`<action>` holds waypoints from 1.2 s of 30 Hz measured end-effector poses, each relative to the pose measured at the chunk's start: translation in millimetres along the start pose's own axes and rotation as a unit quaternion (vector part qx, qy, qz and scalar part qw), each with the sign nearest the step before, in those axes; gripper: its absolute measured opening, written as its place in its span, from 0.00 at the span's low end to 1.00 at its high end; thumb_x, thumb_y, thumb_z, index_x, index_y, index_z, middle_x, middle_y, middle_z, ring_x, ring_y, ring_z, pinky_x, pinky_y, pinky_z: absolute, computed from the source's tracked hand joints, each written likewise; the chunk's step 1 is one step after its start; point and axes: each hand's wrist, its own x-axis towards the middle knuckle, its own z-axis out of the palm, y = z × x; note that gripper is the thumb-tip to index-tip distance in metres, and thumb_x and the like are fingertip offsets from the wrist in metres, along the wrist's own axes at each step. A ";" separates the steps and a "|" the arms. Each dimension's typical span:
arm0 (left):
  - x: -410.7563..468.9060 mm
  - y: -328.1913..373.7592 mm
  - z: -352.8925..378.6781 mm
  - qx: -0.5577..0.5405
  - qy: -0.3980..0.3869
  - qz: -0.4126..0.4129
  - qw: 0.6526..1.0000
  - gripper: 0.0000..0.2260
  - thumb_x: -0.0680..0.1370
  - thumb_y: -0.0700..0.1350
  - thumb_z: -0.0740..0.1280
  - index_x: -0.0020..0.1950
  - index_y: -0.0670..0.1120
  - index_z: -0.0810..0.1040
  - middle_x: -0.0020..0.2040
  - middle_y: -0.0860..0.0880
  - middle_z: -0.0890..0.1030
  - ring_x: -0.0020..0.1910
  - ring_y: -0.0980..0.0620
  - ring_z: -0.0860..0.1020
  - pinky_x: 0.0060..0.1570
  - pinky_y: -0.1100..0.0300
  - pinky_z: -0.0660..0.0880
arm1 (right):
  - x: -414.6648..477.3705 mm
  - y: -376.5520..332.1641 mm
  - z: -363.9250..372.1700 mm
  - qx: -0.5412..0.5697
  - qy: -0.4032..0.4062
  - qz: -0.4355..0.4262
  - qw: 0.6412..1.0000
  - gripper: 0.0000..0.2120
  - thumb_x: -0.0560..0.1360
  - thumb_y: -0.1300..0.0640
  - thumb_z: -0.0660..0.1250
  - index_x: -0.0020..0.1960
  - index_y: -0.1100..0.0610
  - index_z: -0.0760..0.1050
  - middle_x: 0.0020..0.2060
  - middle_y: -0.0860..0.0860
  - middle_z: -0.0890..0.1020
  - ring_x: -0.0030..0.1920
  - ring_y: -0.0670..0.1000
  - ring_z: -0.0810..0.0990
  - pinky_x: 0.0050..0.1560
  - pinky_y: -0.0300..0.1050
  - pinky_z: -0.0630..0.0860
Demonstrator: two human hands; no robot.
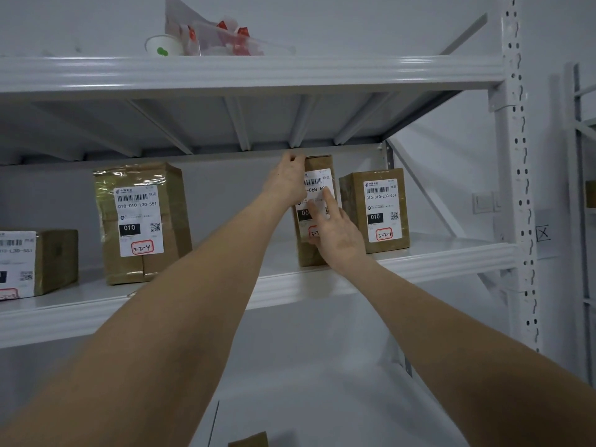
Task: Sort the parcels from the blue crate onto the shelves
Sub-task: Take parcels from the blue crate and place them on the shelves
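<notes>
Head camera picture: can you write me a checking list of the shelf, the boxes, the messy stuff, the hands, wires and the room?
Surface: white metal shelf, holding four parcels.
Job's things: middle parcel upright near the shelf front; parcel marked 3-2-4 to its left; right-hand parcel beside it; low parcel at the left edge.
Clutter: white cup and clear bag with red bits, on the top shelf.
Hands: left hand grips the middle parcel's top; right hand lies flat on its label.
Cables: nothing seen.
Surroundings: white wall, holed shelf post, wall switch.
</notes>
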 end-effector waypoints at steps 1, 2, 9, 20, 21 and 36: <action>1.8 -1.3 1.6 0.000 -0.003 0.001 1.000 0.29 0.72 0.34 0.68 0.72 0.43 0.63 0.70 0.44 0.63 0.65 0.42 0.70 0.61 0.49 0.73 | 1.7 0.5 2.2 0.000 0.000 0.001 1.000 0.36 0.76 0.58 0.67 0.77 0.48 0.50 0.77 0.52 0.43 0.66 0.61 0.67 0.59 0.55 0.73; 3.7 -2.7 3.3 -0.001 -0.004 0.002 1.000 0.29 0.72 0.34 0.68 0.71 0.43 0.63 0.70 0.44 0.63 0.65 0.42 0.70 0.62 0.50 0.72 | 3.9 0.8 4.2 -0.002 -0.001 0.001 1.000 0.36 0.76 0.58 0.67 0.77 0.48 0.50 0.78 0.52 0.43 0.64 0.61 0.69 0.59 0.55 0.73; 15.9 -12.1 11.7 0.008 -0.015 -0.006 1.000 0.28 0.74 0.34 0.66 0.72 0.42 0.62 0.70 0.43 0.63 0.65 0.41 0.70 0.62 0.50 0.72 | 18.7 5.4 18.2 -0.011 -0.016 0.002 1.000 0.38 0.76 0.62 0.67 0.77 0.46 0.50 0.78 0.51 0.42 0.63 0.60 0.70 0.60 0.53 0.72; 23.7 -18.8 23.1 -0.015 -0.026 0.001 1.000 0.32 0.73 0.33 0.67 0.74 0.42 0.58 0.72 0.43 0.60 0.67 0.43 0.68 0.62 0.54 0.71 | 32.4 10.0 29.7 -0.003 -0.047 0.001 0.999 0.39 0.76 0.64 0.66 0.78 0.47 0.49 0.77 0.50 0.39 0.66 0.59 0.68 0.63 0.53 0.71; 23.4 -19.1 23.6 -0.019 -0.029 0.001 0.999 0.33 0.73 0.33 0.67 0.74 0.42 0.57 0.72 0.44 0.60 0.67 0.43 0.68 0.61 0.54 0.72 | 32.9 10.1 30.2 -0.001 -0.048 0.001 0.999 0.39 0.76 0.64 0.66 0.78 0.47 0.48 0.77 0.50 0.39 0.66 0.59 0.67 0.63 0.52 0.71; 0.5 -24.7 6.2 -0.037 -0.048 -0.025 0.998 0.32 0.74 0.38 0.68 0.74 0.43 0.58 0.75 0.41 0.54 0.68 0.41 0.68 0.64 0.51 0.70 | 14.0 2.6 10.5 -0.005 -0.023 -0.002 1.000 0.27 0.79 0.55 0.61 0.76 0.50 0.56 0.77 0.55 0.51 0.73 0.60 0.58 0.66 0.56 0.66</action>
